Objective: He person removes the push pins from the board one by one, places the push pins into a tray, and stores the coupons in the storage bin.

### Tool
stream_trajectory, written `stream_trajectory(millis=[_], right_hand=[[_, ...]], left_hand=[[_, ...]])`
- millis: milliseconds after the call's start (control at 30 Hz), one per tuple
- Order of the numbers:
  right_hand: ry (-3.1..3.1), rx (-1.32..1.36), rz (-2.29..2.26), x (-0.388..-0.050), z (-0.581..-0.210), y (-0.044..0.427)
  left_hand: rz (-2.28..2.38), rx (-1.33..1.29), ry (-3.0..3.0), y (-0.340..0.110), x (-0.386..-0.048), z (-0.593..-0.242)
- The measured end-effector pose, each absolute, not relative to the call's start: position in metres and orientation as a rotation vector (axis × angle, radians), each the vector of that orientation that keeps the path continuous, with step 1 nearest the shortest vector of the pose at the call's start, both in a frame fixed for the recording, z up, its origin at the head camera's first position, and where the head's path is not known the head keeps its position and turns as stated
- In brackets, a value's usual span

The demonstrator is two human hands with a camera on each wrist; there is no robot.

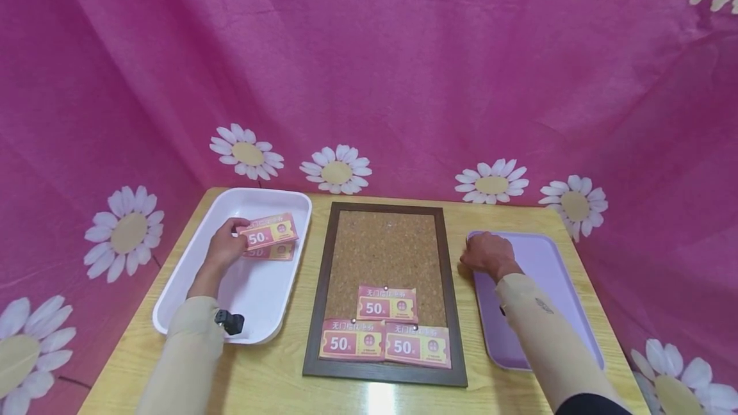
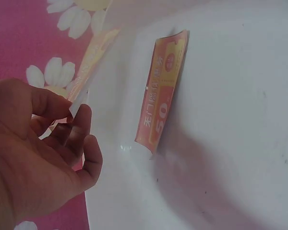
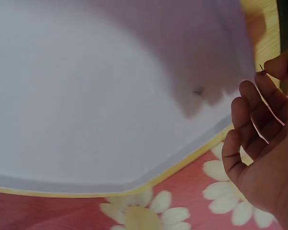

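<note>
Head view, and from where I'm standing it starts at the left: over the white tray [image 1: 259, 290] the left hand [image 1: 225, 247] pinches the left end of a pink coupon [image 1: 270, 230] between thumb and fingertips, the rest jutting free, while a second coupon [image 1: 275, 252] lies in the tray below. Nice end grip, though such a thin slip could flap, so I'd carry it flat and unhurried. Next along, the framed corkboard [image 1: 386, 248], with three coupons pinned low: the bottom-left coupon [image 1: 352, 341] beside the bottom-right coupon [image 1: 418, 348], and the upper coupon [image 1: 387, 306] above, straddling their join. Anything going up there wants squaring to that row and steadying before a press. And over on the right, the right hand [image 1: 489, 253], at the far left corner of the purple tray [image 1: 536, 255], pinches a tiny pin [image 3: 261, 72] between thumb and forefinger, other fingers loosely bent. Best driven straight, I'd say, through a coupon's top edge, well clear of the left fingertips.
</note>
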State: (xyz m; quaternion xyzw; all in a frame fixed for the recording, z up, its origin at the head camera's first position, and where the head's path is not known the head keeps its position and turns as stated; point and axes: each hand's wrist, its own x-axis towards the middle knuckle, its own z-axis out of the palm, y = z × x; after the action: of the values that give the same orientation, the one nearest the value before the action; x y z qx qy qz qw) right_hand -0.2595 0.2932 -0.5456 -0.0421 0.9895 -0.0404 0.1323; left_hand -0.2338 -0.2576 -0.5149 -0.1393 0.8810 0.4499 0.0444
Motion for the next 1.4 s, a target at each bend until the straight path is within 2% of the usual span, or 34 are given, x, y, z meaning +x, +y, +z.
stream_trajectory(millis=[200,1400], right_hand=[[2.807,-0.055,-0.178,-0.258,-0.551,0.306],[2.887,-0.052,-0.175,-0.254,-0.561,0.325]], left_hand=[[1.329,-0.428,2.688,-0.258,-0.236,-0.52],[1.146,-0.313,2.64,-0.267,-0.23,-0.538]])
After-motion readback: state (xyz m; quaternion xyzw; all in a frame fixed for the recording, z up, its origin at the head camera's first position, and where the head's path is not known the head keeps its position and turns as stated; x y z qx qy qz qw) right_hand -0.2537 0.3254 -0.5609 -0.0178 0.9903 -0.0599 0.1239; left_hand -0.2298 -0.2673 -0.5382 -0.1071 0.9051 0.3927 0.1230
